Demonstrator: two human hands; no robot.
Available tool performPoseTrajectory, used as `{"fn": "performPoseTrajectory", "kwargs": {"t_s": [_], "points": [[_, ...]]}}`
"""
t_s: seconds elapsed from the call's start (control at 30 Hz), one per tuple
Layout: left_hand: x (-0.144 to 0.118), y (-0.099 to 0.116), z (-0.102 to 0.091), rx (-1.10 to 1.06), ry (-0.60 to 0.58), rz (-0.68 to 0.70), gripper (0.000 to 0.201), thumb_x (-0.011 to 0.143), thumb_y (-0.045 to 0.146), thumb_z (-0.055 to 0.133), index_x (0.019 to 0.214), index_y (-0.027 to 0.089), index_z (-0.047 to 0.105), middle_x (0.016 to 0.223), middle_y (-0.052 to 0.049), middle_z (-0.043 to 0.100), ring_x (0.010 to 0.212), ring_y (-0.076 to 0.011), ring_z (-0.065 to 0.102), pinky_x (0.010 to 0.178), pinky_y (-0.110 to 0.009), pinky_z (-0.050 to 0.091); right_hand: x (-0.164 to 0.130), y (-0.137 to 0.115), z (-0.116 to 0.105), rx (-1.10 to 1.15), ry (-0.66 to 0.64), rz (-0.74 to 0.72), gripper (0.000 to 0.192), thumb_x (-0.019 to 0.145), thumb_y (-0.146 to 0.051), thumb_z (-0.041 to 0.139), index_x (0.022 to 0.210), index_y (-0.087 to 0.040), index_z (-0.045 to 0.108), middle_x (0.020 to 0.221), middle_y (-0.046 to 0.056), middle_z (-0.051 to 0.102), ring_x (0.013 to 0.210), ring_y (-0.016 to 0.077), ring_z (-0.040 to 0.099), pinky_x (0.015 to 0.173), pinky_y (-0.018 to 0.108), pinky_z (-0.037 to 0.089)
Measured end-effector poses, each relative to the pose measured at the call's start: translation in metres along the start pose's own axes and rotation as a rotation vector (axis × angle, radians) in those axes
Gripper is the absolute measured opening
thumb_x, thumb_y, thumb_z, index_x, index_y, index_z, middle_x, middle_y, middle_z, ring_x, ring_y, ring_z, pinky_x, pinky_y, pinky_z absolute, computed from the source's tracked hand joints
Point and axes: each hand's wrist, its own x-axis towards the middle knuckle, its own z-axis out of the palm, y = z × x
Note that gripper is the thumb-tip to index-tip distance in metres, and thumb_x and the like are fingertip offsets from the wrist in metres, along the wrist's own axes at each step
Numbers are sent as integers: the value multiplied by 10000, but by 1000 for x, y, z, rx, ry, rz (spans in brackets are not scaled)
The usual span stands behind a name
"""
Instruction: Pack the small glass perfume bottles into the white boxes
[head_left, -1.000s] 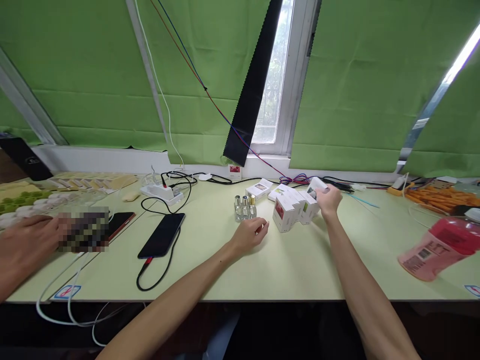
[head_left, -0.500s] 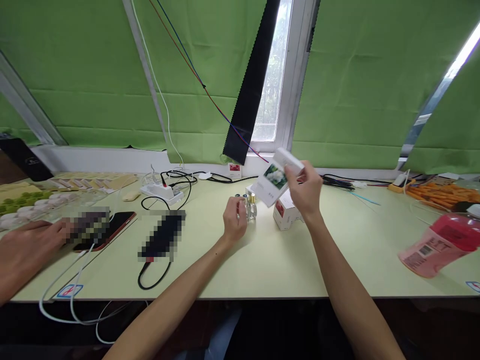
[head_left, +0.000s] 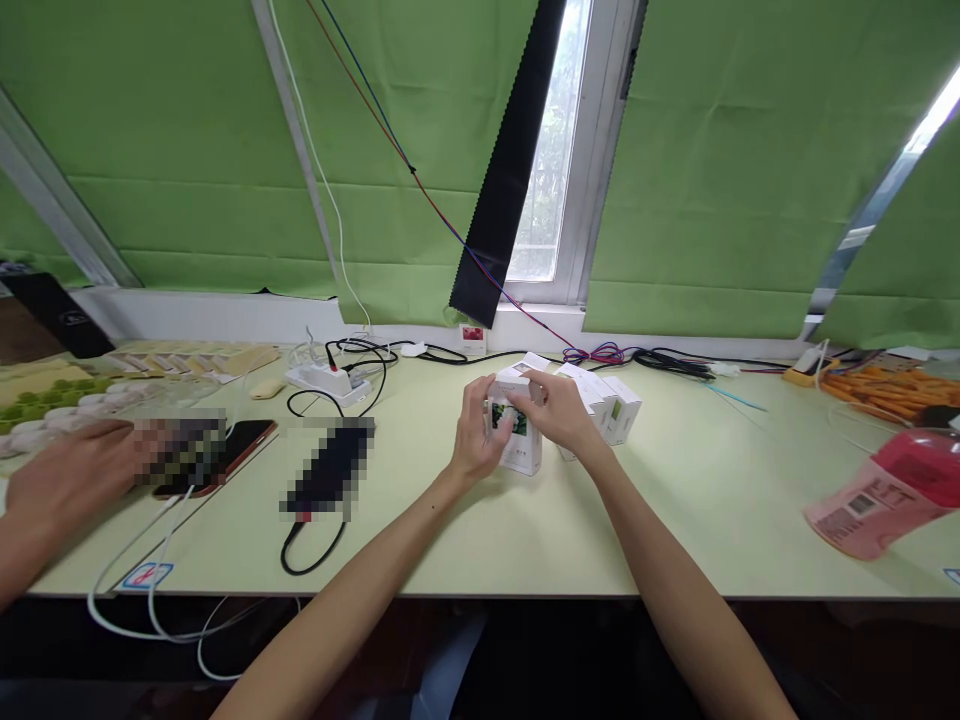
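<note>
A small white cardboard box with a flower picture on its front stands upright on the table. My left hand is wrapped round its left side, thumb across the picture. At the upper right edge, my right hand grips the same box, its fingers near the top. Several other white boxes stand close behind and to the right of my right hand. The small glass bottles are out of sight, and my hands and the box cover the spot where they stood.
To the left lie a blurred dark phone on a cable and a power strip. Another person's hand rests by a second phone. At right are a pink bottle and orange sticks. Black cables run along the wall.
My right hand has brought the flower-picture box down and left, from the air to the tabletop. My left hand has left the glass bottles and taken hold of the box.
</note>
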Motion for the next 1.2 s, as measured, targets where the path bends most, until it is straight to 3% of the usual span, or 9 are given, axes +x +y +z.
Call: {"fn": "performPoseTrajectory", "kwargs": {"t_s": [0.13,0.27,0.5,0.6,0.73,0.87,0.93,1.0,1.2], "points": [[0,2,-1,22,-81,41,847,829,452,692,1553,288,286,1497,-155,407,1349,-318,500,991,-443,539,-2,-4,2,-28,-29,-5,150,875,-336,661,899,-204,728,704,-4,652,635,159,540,649,280,416],[2,8,-1,47,-99,29,929,751,425,782,1544,305,313,1496,-151,393,1334,-332,518,959,-441,556,-4,-8,3,-30,-86,18,162,875,-356,681,928,-209,728,654,-20,619,586,153,503,614,282,392],[5,6,-6,48,-62,102,743,762,292,717,1433,269,398,1409,-148,419,1345,-316,508,1029,-461,524,-7,-17,4,2,-141,-9,253,939,-438,628,913,-206,726,687,0,662,627,154,547,648,279,427],[10,0,-11,98,38,130,695,771,312,727,1367,252,374,1368,-157,439,1366,-327,478,1077,-497,483,-2,-16,7,155,-149,-23,351,988,-507,546,1136,-232,706,894,19,737,648,139,604,651,268,474],[18,-10,-21,127,216,71,678,789,368,741,1314,241,332,1372,-179,419,1356,-326,470,1016,-466,501,14,-8,22,361,21,-1,448,1017,-535,473,1330,-233,578,1086,65,735,687,143,679,642,270,532],[26,-24,-31,73,349,75,630,798,428,719,1257,235,334,1391,-187,423,1375,-320,449,954,-425,519,23,11,51,240,351,-37,321,1013,-437,496,1174,-184,610,1053,105,715,888,206,692,811,348,559],[28,-30,-35,58,388,69,640,761,418,741,1224,239,337,1389,-182,430,1352,-314,468,927,-416,529,21,23,66,150,440,-51,265,1011,-393,484,1112,-189,619,1070,116,700,914,220,664,867,392,551],[29,-35,-38,61,421,31,634,739,390,753,1198,244,342,1385,-177,444,1341,-306,481,910,-409,532,15,35,77,94,458,-52,233,1000,-354,484,1097,-194,622,1073,121,690,975,244,648,902,424,543],[30,-39,-42,102,460,-78,670,701,368,789,1197,246,356,1402,-175,460,1261,-279,519,853,-390,525,0,63,94,84,279,-85,294,897,-232,550,1177,-165,607,1144,158,681,1031,274,651,946,463,548]]}}
